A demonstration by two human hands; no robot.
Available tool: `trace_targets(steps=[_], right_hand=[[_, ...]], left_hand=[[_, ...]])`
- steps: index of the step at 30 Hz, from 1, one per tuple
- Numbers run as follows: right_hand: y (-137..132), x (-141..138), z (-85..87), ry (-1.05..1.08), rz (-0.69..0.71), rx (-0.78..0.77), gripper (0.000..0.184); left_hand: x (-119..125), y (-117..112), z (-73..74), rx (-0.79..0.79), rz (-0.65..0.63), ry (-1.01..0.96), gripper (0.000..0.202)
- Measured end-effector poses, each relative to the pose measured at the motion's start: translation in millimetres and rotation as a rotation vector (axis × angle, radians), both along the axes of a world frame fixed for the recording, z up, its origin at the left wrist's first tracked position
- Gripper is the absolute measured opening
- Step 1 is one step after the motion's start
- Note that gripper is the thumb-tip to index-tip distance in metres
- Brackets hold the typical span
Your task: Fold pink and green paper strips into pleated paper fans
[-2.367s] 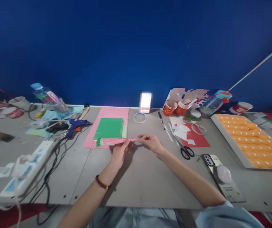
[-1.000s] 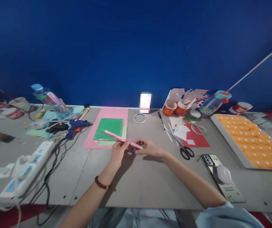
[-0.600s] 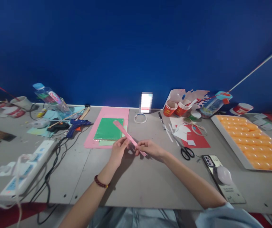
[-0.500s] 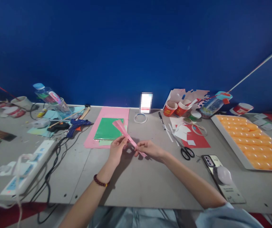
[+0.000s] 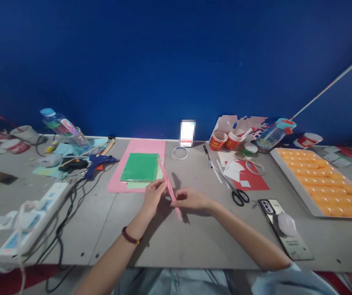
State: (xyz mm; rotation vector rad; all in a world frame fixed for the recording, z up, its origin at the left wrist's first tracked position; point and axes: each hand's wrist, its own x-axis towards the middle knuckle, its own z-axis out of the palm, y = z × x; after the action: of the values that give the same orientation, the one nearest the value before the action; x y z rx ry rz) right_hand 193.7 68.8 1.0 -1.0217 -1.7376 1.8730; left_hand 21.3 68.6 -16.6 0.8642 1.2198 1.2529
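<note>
A folded strip of pink paper [image 5: 170, 189] is held between both hands above the grey table. My left hand [image 5: 155, 194] pinches its upper part between thumb and fingers. Lower down, my right hand [image 5: 188, 200] is closed on the same strip, whose bottom end sticks out below the fingers. Just beyond my left hand lies a green paper pack [image 5: 140, 167] on a larger pink sheet [image 5: 116, 185]. The strip's far tip comes close to the pack's right edge.
Black-handled scissors [image 5: 240, 197] and red paper [image 5: 256, 179] lie to the right, with a phone [image 5: 297, 246] and an orange-filled tray [image 5: 320, 180] beyond. On the left are a blue glue gun [image 5: 97, 164], a power strip [image 5: 53, 200] and a bottle [image 5: 67, 128]. Paper cups [image 5: 218, 141] stand behind.
The pink strip has turned steeper and shows a narrower face. Its lower end has come nearer to me, and my right hand has shifted slightly down it. My left hand keeps its pinch.
</note>
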Motion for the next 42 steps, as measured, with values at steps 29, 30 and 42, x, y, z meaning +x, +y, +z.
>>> trace_targets(steps=[29, 30, 42], right_hand=[[17, 23, 3.7, 0.467, -0.787, -0.183, 0.035], [17, 24, 3.4, 0.462, -0.792, -0.17, 0.034], [11, 24, -2.1, 0.25, -0.665, -0.041, 0.033]], left_hand=[[40, -24, 8.0, -0.005, -0.486, 0.046, 0.043], [40, -24, 7.1, -0.01, -0.486, 0.05, 0.042], [35, -19, 13.2, -0.165, -0.567, -0.143, 0.047]])
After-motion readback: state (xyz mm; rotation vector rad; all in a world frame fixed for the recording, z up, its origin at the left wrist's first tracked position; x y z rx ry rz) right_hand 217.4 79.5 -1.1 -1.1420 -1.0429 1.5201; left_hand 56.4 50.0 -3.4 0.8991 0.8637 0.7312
